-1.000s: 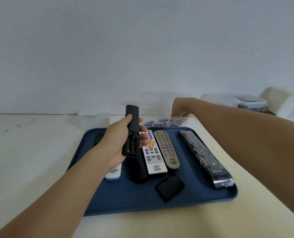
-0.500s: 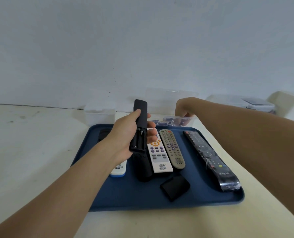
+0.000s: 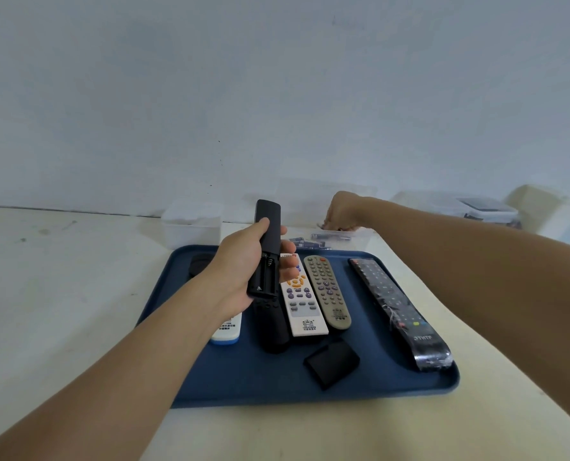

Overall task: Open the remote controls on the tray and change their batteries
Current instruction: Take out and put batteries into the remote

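Note:
My left hand (image 3: 243,271) grips a slim black remote (image 3: 266,247) above the blue tray (image 3: 277,387); its battery bay faces me, open and empty. Its black cover (image 3: 332,362) lies on the tray's near side. My right hand (image 3: 342,211) reaches down into the clear box of batteries (image 3: 360,237) behind the tray, fingers bent over loose batteries (image 3: 310,242); what they hold is hidden. On the tray lie a white remote (image 3: 302,301), a grey remote (image 3: 327,294), a long black wrapped remote (image 3: 396,311), another black remote (image 3: 272,331) and a white-and-blue one (image 3: 225,332).
A lidded clear box (image 3: 192,224) stands behind the tray's left corner. More containers (image 3: 486,211) sit at the far right against the wall. A dark round object (image 3: 200,264) lies in the tray's far left corner. The table edge runs close on the right.
My right hand has dipped lower into the battery box. My left hand keeps the open remote nearly in the same place; the view shifted a little.

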Demonstrator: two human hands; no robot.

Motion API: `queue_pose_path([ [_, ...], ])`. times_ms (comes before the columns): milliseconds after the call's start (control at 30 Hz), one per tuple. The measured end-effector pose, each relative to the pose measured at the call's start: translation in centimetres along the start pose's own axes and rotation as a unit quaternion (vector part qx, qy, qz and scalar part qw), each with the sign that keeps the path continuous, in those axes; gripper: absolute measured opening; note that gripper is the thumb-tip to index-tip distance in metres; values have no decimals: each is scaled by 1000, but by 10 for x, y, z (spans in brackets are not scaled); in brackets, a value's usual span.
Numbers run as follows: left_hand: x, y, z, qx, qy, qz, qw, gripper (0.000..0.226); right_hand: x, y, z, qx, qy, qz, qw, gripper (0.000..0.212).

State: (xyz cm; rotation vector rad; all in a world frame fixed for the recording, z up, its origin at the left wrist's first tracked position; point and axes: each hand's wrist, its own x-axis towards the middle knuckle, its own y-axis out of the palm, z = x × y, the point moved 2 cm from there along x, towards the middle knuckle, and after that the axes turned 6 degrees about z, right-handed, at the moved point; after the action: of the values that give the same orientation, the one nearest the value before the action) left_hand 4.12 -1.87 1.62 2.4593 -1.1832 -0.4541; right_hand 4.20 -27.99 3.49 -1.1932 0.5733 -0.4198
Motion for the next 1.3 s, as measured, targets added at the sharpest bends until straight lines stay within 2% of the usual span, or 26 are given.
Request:
queue_pose_path([
  [67,2,-2,-1,-7,5,-4,1000,39,-10,-6,2,128,-49,5,991,12],
  [167,4,-4,-2,-36,4,-10,999,39,-38,-6,9,249,-136,-44,958,12],
  [233,3,-3,0,-46,-10,-15,999,35,-63,-3,12,324,-174,-98,925,13],
  [300,4,-2,2,-48,-23,-16,998,30,-93,1,16,409,-200,-111,884,21],
  [433,1,3,7,-44,-42,-15,998,24,-152,22,19,563,-227,-9,795,30],
  [567,-14,19,15,-21,-35,-4,999,25,-188,55,19,696,-168,70,694,20],
  [633,-22,27,24,-18,-17,7,1000,28,-196,69,17,733,-151,84,658,13],
  [767,-37,30,42,-45,18,-14,999,17,-203,88,14,730,-147,52,665,14],
  [900,-49,26,49,-65,42,-13,997,15,-208,96,15,678,-162,12,717,8],
  [1000,-54,24,51,-63,48,-12,997,18,-208,102,16,659,-151,18,737,11],
  [1167,-53,22,55,-13,56,7,998,26,-206,97,15,619,-151,-41,770,17],
  [1300,-56,28,53,39,51,9,998,20,-211,95,23,602,-151,-35,784,23],
])
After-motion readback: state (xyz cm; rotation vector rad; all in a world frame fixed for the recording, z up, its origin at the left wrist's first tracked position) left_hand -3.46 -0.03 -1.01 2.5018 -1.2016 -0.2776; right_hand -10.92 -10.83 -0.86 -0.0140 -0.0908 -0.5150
